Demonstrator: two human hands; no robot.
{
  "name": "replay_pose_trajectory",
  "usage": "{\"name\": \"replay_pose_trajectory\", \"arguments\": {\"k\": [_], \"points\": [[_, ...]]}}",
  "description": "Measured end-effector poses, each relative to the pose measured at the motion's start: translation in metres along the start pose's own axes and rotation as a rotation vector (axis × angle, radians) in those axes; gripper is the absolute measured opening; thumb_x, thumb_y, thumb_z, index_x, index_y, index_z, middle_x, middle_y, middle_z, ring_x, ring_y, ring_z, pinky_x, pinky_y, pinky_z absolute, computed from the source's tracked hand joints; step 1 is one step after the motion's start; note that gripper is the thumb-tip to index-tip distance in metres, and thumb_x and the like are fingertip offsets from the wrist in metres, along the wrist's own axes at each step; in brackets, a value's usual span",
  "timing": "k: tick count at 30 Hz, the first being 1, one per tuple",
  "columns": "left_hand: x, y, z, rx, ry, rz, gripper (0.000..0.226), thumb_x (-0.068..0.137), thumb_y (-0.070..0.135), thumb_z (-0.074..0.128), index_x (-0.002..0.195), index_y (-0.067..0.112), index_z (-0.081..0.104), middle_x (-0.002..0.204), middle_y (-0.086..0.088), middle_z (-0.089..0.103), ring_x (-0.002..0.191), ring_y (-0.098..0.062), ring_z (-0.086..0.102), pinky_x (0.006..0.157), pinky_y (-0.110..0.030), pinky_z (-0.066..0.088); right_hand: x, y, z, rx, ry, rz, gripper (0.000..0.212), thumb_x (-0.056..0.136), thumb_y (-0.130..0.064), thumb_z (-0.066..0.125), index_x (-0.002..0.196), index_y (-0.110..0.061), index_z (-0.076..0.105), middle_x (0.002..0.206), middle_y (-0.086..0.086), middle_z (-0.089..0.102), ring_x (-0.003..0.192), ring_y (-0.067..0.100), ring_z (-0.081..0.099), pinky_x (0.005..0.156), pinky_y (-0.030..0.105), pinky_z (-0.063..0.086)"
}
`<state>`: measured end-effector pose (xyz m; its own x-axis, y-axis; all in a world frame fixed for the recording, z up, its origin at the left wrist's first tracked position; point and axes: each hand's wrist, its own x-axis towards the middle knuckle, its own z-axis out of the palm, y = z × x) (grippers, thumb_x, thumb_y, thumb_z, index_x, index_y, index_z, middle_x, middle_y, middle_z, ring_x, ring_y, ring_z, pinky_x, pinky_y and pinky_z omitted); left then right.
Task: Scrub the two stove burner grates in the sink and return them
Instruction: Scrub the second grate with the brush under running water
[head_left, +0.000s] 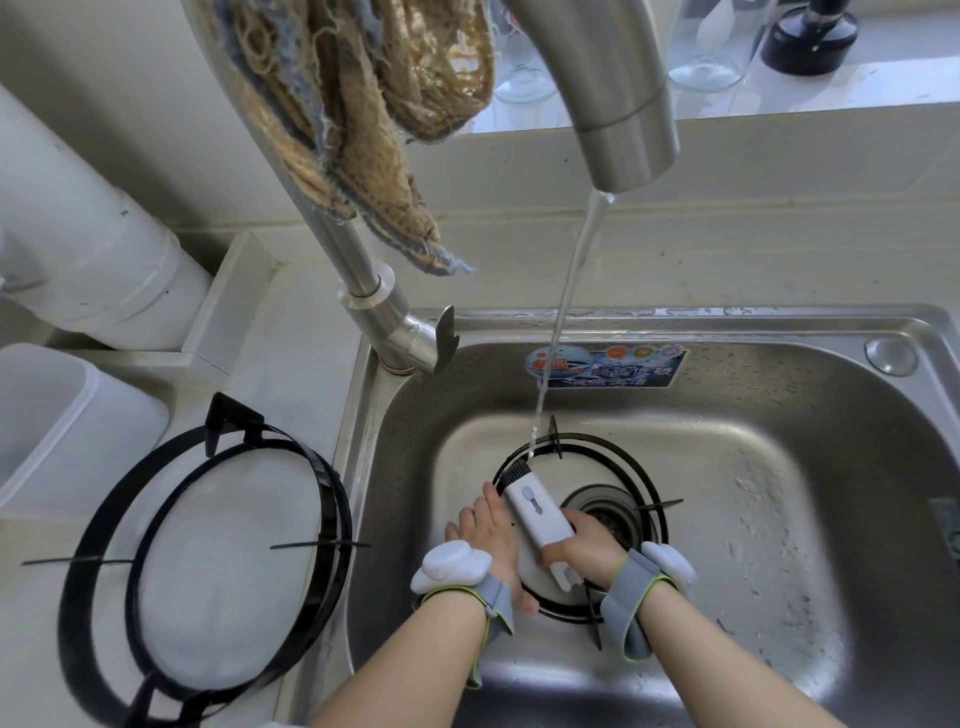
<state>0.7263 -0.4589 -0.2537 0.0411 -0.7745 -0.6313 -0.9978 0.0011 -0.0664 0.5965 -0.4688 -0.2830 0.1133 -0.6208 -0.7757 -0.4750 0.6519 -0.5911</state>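
Observation:
One black round burner grate (618, 457) lies flat in the steel sink (810, 415), around the drain. My right hand (582, 545) grips a white brush (535, 512) whose dark bristles touch the grate's far-left ring, right where the tap's water stream lands. My left hand (485, 530) rests on the grate's left side with its fingers laid along the ring; I cannot tell whether they curl around it. A second black grate (317, 467) lies on the white counter left of the sink.
The steel faucet (613, 104) arches over the sink with water running. A frayed tan cloth (374, 119) hangs on its neck. A white pipe (88, 249) and a translucent box (57, 415) sit at left. Glassware and a dark bottle stand on the back ledge.

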Motion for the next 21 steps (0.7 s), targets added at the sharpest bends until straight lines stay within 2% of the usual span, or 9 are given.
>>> {"name": "replay_pose_trajectory", "arguments": {"k": [6,11,15,21], "points": [[0.000,0.001,0.000,0.005,0.008,-0.010,0.139,0.057,0.047,0.083,0.145,-0.001,-0.013,0.142,-0.009,0.025,0.130,-0.025,0.030,0.108,-0.037,0.027,0.001,0.001,0.000,0.010,-0.003,0.003,0.050,0.072,-0.006,0.071,0.118,-0.007,0.054,0.111,0.012,0.059,0.092,0.021,0.053,0.074,0.027,0.045],[-0.002,0.001,-0.001,-0.002,0.016,-0.009,0.139,0.057,0.046,0.084,0.146,-0.001,-0.012,0.141,-0.009,0.027,0.128,-0.024,0.032,0.106,-0.036,0.028,0.001,0.001,0.000,0.009,-0.016,0.004,0.051,0.072,-0.007,0.071,0.119,-0.007,0.053,0.102,0.006,0.055,0.092,0.021,0.053,0.072,0.026,0.043],[-0.002,0.000,-0.002,0.008,0.005,-0.001,0.138,0.058,0.048,0.082,0.145,-0.001,-0.014,0.142,-0.009,0.025,0.129,-0.025,0.031,0.108,-0.037,0.027,-0.004,-0.001,-0.003,0.022,-0.027,0.010,0.063,0.061,-0.015,0.073,0.119,-0.006,0.052,0.101,0.007,0.055,0.093,0.022,0.053,0.072,0.026,0.043],[-0.006,-0.001,-0.005,-0.017,0.007,0.011,0.134,0.061,0.048,0.080,0.146,0.000,-0.012,0.145,-0.008,0.024,0.130,-0.024,0.031,0.108,-0.036,0.028,-0.018,0.003,-0.018,0.018,0.057,0.008,0.055,0.072,-0.006,0.072,0.121,-0.006,0.049,0.106,0.006,0.054,0.097,0.022,0.053,0.075,0.026,0.043]]}}
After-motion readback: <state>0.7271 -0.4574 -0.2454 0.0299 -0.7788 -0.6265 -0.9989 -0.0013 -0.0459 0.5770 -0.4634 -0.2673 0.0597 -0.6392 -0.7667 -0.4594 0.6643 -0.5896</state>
